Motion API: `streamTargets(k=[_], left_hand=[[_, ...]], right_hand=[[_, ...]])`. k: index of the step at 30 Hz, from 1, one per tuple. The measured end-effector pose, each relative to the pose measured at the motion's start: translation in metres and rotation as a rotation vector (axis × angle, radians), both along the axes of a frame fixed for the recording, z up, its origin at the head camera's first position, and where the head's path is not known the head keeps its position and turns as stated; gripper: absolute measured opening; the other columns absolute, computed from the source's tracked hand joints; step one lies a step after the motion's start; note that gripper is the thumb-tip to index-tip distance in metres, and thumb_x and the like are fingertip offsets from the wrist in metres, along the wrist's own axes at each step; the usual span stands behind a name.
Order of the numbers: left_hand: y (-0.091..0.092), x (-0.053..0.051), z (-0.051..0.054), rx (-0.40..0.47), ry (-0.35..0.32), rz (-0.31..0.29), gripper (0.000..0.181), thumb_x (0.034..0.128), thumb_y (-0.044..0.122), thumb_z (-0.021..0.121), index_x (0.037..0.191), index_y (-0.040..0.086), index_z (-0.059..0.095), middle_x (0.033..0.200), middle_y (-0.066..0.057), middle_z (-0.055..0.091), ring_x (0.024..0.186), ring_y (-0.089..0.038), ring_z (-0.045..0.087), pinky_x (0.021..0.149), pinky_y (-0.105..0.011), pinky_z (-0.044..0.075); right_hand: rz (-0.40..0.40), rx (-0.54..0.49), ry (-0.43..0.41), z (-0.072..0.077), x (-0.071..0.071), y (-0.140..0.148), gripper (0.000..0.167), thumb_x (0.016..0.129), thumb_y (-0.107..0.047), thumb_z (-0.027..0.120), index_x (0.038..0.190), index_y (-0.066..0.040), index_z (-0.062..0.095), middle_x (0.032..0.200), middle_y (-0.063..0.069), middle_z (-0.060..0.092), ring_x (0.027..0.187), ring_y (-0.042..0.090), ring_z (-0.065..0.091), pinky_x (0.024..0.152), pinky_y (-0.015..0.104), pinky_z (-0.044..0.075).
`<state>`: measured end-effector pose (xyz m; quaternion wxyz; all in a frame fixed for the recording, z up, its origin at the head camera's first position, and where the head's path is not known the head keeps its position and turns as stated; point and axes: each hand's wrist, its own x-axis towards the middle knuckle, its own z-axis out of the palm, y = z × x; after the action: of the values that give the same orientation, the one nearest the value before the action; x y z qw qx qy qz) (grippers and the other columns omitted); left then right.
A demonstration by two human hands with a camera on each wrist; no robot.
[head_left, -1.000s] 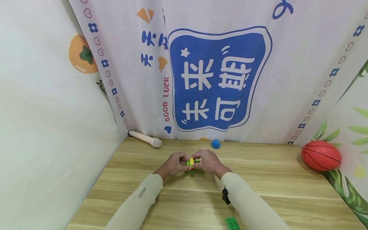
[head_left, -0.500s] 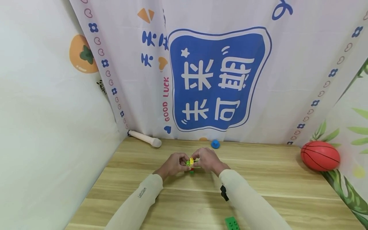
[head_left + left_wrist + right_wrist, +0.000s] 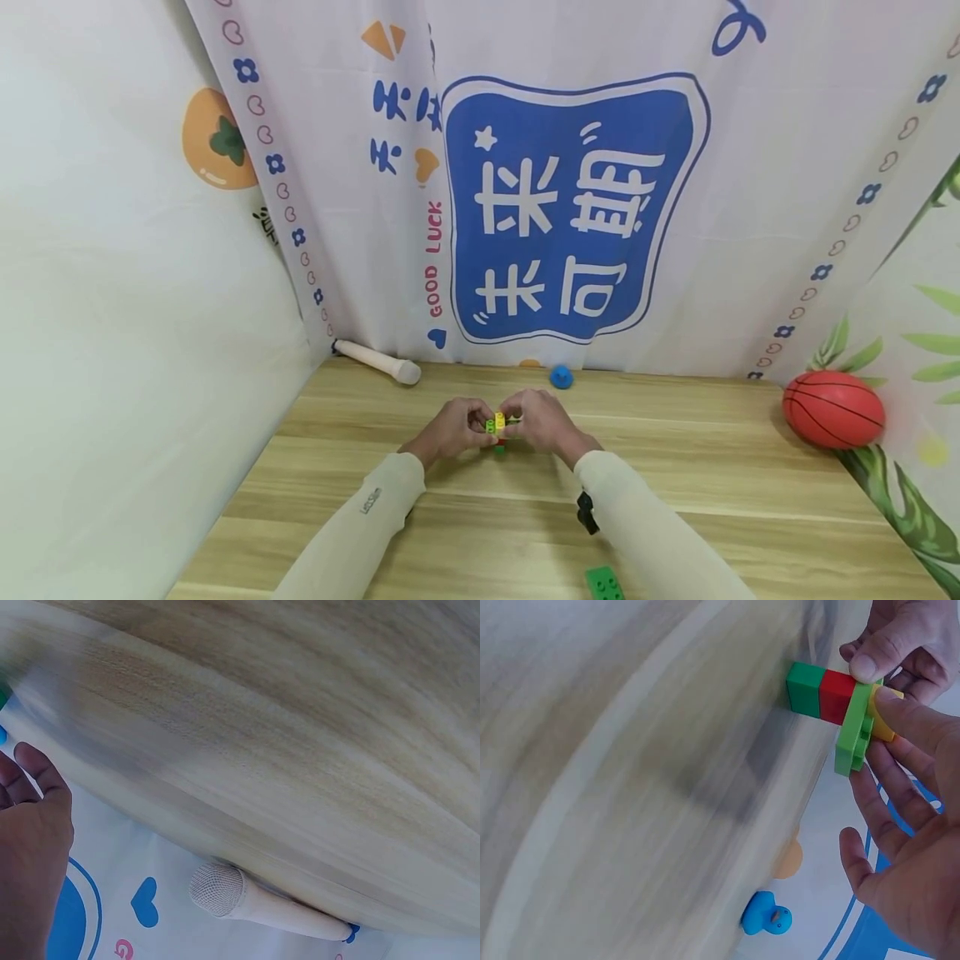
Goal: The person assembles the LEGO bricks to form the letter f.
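Observation:
In the right wrist view a dark green brick [image 3: 804, 690], a red brick [image 3: 836, 695], a longer light green brick [image 3: 849, 746] and a yellow brick [image 3: 883, 729] are joined in a stack. My right hand [image 3: 922, 862] pinches the yellow brick between thumb and fingers. My left hand [image 3: 911, 641] has its thumb against the light green brick; its other fingers curl behind. The head view shows the left hand [image 3: 453, 429] and right hand [image 3: 546, 423] facing each other around the stack. In the left wrist view only part of the left hand [image 3: 34, 847] shows.
Behind the hands, a white microphone [image 3: 378, 361] lies at the table's back left, and a blue duck [image 3: 561, 377] sits near the cloth backdrop [image 3: 375, 275]. A red ball [image 3: 834, 409] is at the right. Another green brick [image 3: 603, 582] lies near the front, beside the right sleeve [image 3: 652, 525].

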<state>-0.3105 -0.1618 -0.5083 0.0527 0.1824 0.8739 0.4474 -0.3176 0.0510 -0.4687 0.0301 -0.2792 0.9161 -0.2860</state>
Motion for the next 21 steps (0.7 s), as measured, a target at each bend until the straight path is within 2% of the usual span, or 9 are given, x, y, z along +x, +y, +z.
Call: streamTargets(k=[3, 7, 14, 17, 21], left_hand=[[0.000, -0.001, 0.000, -0.007, 0.000, 0.002, 0.021, 0.0885, 0.007, 0.088, 0.105, 0.007, 0.075, 0.095, -0.003, 0.071, 0.083, -0.011, 0.060, 0.073, -0.020, 0.052], [0.000, -0.001, 0.000, -0.008, 0.007, 0.002, 0.020, 0.0888, 0.008, 0.088, 0.104, 0.006, 0.075, 0.094, -0.004, 0.071, 0.081, -0.010, 0.059, 0.072, -0.020, 0.051], [-0.001, -0.001, 0.000, -0.011, 0.002, -0.004, 0.020, 0.0894, 0.009, 0.088, 0.105, 0.007, 0.075, 0.094, -0.003, 0.070, 0.082, -0.012, 0.058, 0.071, -0.021, 0.050], [-0.001, -0.001, 0.001, -0.013, -0.007, -0.001, 0.020, 0.0892, 0.009, 0.088, 0.105, 0.008, 0.075, 0.094, -0.002, 0.069, 0.082, -0.012, 0.058, 0.072, -0.020, 0.049], [0.000, 0.000, 0.001, -0.011, -0.015, -0.005, 0.022, 0.0889, 0.010, 0.088, 0.106, 0.007, 0.075, 0.095, -0.004, 0.070, 0.082, -0.012, 0.058, 0.072, -0.021, 0.050]], right_hand=[[-0.010, -0.024, -0.002, -0.004, 0.002, 0.000, 0.021, 0.090, -0.017, 0.089, 0.109, -0.014, 0.084, 0.111, 0.003, 0.082, 0.104, 0.022, 0.072, 0.094, 0.047, 0.060], [-0.024, -0.064, -0.001, -0.007, 0.005, 0.000, 0.023, 0.090, -0.015, 0.088, 0.112, -0.012, 0.082, 0.117, 0.006, 0.081, 0.108, 0.026, 0.074, 0.097, 0.048, 0.061], [0.008, -0.101, 0.039, -0.013, 0.012, 0.002, 0.032, 0.094, -0.011, 0.083, 0.124, -0.002, 0.077, 0.126, 0.015, 0.076, 0.117, 0.033, 0.071, 0.103, 0.052, 0.058], [0.027, -0.068, 0.011, -0.014, 0.016, 0.008, 0.043, 0.095, -0.011, 0.082, 0.136, -0.004, 0.071, 0.131, 0.017, 0.070, 0.120, 0.033, 0.066, 0.105, 0.055, 0.055], [0.050, 0.002, -0.066, -0.010, 0.029, 0.022, 0.061, 0.098, -0.016, 0.080, 0.154, -0.008, 0.056, 0.141, 0.018, 0.056, 0.128, 0.033, 0.056, 0.110, 0.057, 0.051]])
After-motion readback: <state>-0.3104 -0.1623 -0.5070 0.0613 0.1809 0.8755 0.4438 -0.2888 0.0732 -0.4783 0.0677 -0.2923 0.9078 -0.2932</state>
